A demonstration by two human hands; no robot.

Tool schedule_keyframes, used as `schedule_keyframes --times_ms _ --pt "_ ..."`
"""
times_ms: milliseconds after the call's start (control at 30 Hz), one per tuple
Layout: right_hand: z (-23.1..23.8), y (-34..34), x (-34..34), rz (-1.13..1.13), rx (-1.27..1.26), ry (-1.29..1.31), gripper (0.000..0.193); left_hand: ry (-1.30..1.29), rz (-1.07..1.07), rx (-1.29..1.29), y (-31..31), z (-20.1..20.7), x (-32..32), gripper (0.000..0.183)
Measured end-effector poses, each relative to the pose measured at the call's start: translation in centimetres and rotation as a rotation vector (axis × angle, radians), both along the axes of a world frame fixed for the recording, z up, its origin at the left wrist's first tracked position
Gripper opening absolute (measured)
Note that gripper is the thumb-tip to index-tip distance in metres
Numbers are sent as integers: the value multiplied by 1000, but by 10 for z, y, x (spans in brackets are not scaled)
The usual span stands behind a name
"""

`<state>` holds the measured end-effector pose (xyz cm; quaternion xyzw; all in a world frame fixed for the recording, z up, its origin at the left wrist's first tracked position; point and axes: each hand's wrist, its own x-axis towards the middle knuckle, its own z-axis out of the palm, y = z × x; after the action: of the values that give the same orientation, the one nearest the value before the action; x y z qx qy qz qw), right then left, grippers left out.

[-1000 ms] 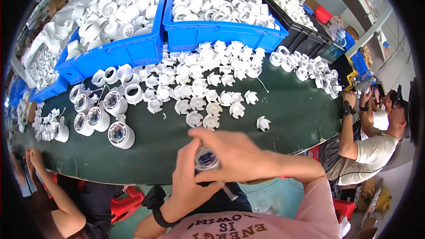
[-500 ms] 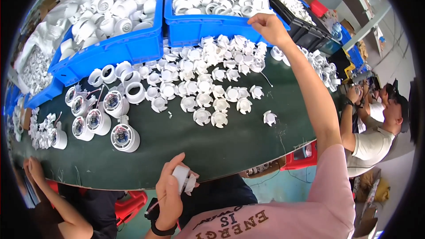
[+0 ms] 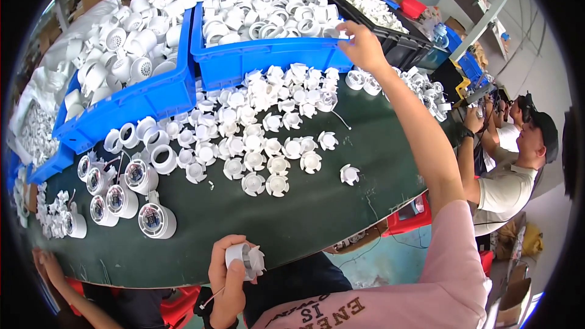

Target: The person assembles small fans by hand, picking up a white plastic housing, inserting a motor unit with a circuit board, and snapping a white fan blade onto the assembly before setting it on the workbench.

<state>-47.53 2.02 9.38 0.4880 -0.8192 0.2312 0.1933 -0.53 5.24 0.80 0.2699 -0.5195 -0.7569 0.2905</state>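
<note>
Left hand [image 3: 226,271] low at the near edge of the dark green table [image 3: 365,164], grip closed around a white cylindrical housing [image 3: 239,254] with a small white finned insert [image 3: 256,259] at its open end; a thin wire hanging below the fist. Right hand [image 3: 361,45] stretched far forward, at the front right corner of the right blue bin [image 3: 268,61], fingers pinching a white ring part [image 3: 342,31] at the rim of that bin. Bin heaped with white rings and caps. Left blue bin [image 3: 137,100] beside it, touching it, filled with bigger white round housings. In front of both bins, on the table, a wide spread of white finned inserts [image 3: 268,140], one lying apart [image 3: 350,174] toward the right. At the left part of the table, a group of assembled housings with lens faces up [image 3: 131,198], next to open white rings [image 3: 155,146]. Black crate [image 3: 396,45] behind the right hand, also with white parts. At the far right, another person in a cap [image 3: 518,164], seated at the table edge, well apart from both hands. Pink sleeve [image 3: 451,268] over the right upper arm.
</note>
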Motion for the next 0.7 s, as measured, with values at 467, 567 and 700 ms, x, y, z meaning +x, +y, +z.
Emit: schedule_keyframes --times_ms 467,567,700 --pt "17 -101 -72 -295 668 -350 106 -90 101 -221 -20 -15 -7 41" --pt "36 -99 -53 -173 666 -572 101 -96 10 -298 -27 -16 0 41" --pt "20 -105 -65 -348 574 -456 100 -95 1 -449 -33 -16 -5 39"
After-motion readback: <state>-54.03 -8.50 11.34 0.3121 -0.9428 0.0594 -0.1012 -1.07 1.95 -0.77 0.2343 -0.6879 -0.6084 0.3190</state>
